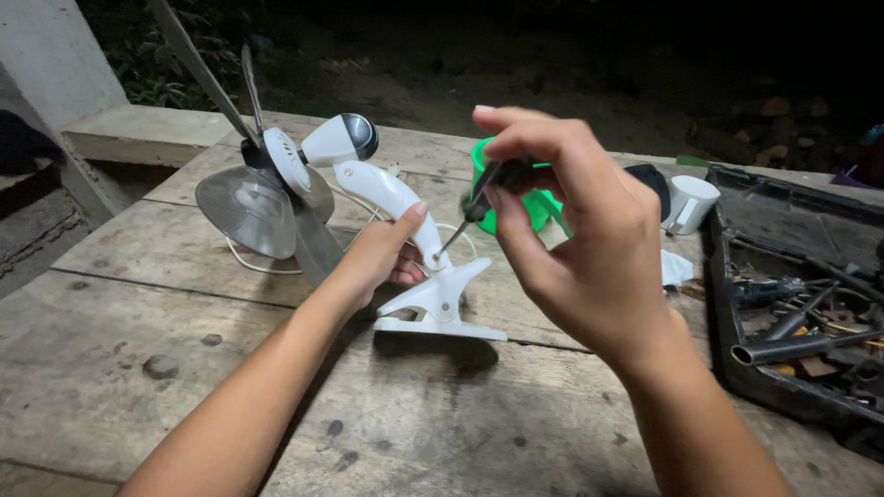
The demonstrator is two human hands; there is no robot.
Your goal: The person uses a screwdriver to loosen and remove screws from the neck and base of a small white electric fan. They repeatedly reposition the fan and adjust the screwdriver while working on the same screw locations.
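I'm looking down on a rough wooden table (166, 304) of wide, weathered planks w/ dark stains, knots and gaps between boards. It's outdoors, at night: beyond the far edge it's mostly black, w/ dirt ground and some green leaves at top left. A pale concrete ledge (138, 129) and wall sit at left.

My left hand (382, 253) is closed around the curved neck of a white clip-on fan (387, 193), thumb up along the stem. The fan stands mid-table on its spring clamp base (442, 308), head tilted to the left. No front grille on it; the translucent grey blades (258, 207) are bare. Its white cord (249, 262) loops on the boards behind the blades.

My right hand (580, 244) is raised nearer the lens, fingers pinched shut on a small dark-handled screwdriver (474, 207). The thin shaft slants down-left, tip at the fan's stem just above the clamp, about touching it; can't tell exactly.

Behind the right hand: a green plastic container (534, 207), partly hidden. To its right a black rounded piece (654, 184) and a small white part (691, 202), close together. Far right, an open dark toolbox (737, 350) w/ metal tools and a grey tube (796, 345) inside, resting at the table's edge.
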